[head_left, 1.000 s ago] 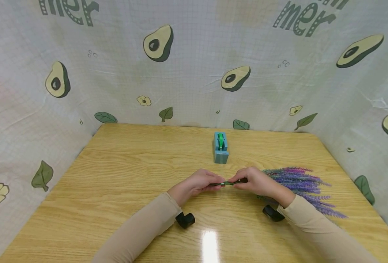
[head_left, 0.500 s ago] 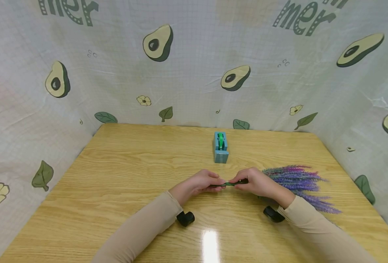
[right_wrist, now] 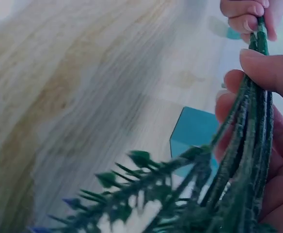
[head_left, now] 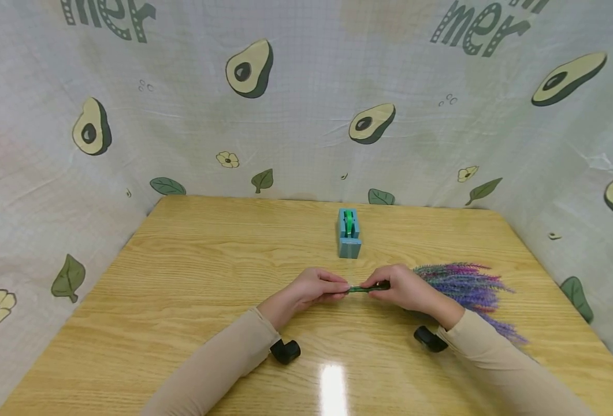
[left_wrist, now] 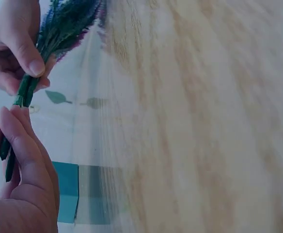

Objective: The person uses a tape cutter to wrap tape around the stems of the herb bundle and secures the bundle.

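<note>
While stems [right_wrist: 260, 104] bunched — tape [head_left: 349, 223] in dispenser [head_left: 350, 249]

A screened-off work nook, whether in a home or a workplace I cannot tell — a pale, wrinkled sheet [head_left: 306, 69] printed with yellow-green avocados [head_left: 249, 68] and green leaves [head_left: 262, 180] rises around the far and side edges of a glossy, yellow-brown wood-grain tabletop [head_left: 207, 248].

Flower stems [head_left: 359, 289] between my hands, tape dispenser [head_left: 349, 248] beyond
Over the table [head_left: 207, 248], my left hand [head_left: 311, 287] has the stems by their ends, my right hand [head_left: 405, 289] nearer the flower heads [head_left: 464, 289], which spread right. The tape dispenser stands on the far half, about mid-width; a cloth [head_left: 306, 86] hangs behind.
</note>
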`<state>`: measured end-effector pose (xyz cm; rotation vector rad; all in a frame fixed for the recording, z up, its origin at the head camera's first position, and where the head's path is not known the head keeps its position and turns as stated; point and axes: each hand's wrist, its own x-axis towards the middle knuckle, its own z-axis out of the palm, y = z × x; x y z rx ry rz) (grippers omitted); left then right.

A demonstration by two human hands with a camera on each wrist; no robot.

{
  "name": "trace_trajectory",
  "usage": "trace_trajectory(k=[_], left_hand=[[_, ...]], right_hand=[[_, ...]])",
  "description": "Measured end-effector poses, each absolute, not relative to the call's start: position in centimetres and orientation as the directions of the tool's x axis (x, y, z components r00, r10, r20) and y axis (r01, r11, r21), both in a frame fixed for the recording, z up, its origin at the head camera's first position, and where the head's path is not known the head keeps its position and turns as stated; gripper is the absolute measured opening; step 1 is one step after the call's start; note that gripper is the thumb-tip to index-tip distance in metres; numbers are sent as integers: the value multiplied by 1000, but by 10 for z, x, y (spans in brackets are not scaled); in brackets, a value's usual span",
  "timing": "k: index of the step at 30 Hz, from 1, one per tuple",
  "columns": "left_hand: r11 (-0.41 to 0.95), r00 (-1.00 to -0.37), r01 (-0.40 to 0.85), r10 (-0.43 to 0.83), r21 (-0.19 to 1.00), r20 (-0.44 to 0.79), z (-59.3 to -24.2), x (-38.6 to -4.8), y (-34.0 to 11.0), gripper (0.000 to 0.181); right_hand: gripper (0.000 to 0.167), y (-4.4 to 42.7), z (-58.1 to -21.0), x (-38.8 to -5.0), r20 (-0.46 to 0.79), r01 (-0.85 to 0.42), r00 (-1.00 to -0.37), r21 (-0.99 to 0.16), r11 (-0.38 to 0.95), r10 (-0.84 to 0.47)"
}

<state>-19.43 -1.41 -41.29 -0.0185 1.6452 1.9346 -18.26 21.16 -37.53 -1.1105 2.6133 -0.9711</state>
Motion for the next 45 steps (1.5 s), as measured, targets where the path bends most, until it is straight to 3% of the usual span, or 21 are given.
trace_trajectory(k=[5,10,17,22,27,34,41,45], left_hand=[[-76,-847,-429,381,900,-372,-412,-193,-11,21],[-34,-875,-372,347,928,-338,-413,-192,-7,21],[7,-892,-304,348,952,-288,-411,-192,-6,17],[-2,-897,-307,335,952,-289,-411,-194,-8,21],[11,-889,-318,344,948,-302,-412,-194,-11,20],[-77,-818,-458,427,885,-386,-414,-197,-18,23],[-100,-800,-498,436,861,-412,-413,-202,-22,24],[-103,-815,-494,402,863,-419,-411,-203,-20,22]], right_hand=[[19,210,-370,-189,62,-594,-722,-566,572,-689],[16,213,-363,-197,-6,-631,-666,-530,567,-746],[24,220,-358,-201,-125,-572,-572,-648,503,-811],[27,219,-359,-198,-124,-539,-600,-667,514,-790],[27,214,-359,-188,-54,-612,-667,-529,588,-743],[29,208,-367,-177,155,-729,-678,-262,632,-719],[29,202,-371,-173,287,-750,-656,-152,643,-698],[27,200,-371,-172,284,-728,-679,-143,671,-677]])
